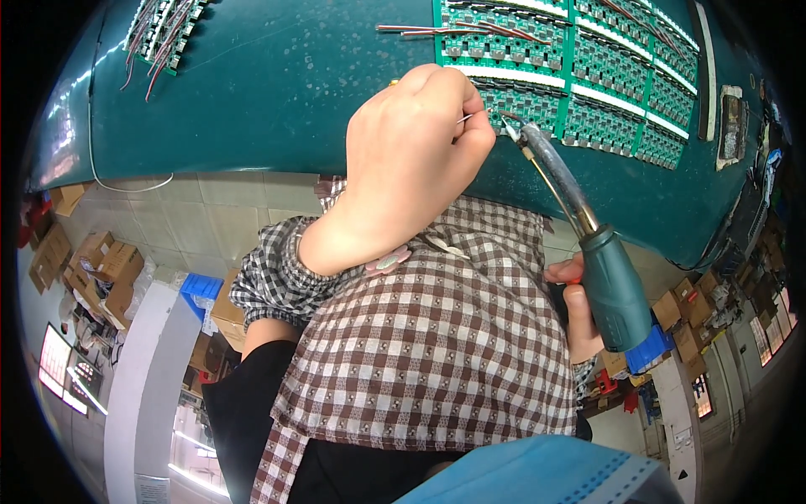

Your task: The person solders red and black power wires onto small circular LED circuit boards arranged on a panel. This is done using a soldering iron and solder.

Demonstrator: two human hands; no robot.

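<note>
In the head view, the left hand (420,143) has thumb and forefinger pressed together on a thin wire (465,118), with a short pale length poking out beside the near left corner of the circuit boards (495,55). The right hand (578,312) is closed round the handle of a soldering iron (617,290), in front of the boards (most of its fingers hide behind that handle, so how tightly they wrap is hard to tell). The iron's tip points at that same corner, just beside the left fingertips; whether it touches anything there, I cannot tell. More loose wires (420,33) lie across the boards' left side and stick out past the edge, and a smaller batch of boards (180,38) sits well to the left.

The wire looks very light and bendy, best pinched close to its end so it stays straight. The boards seem stiff but fragile, better held by the edges. The iron looks the heaviest thing here and its metal shaft probably hot, so the plastic handle is the place to hold.
</note>
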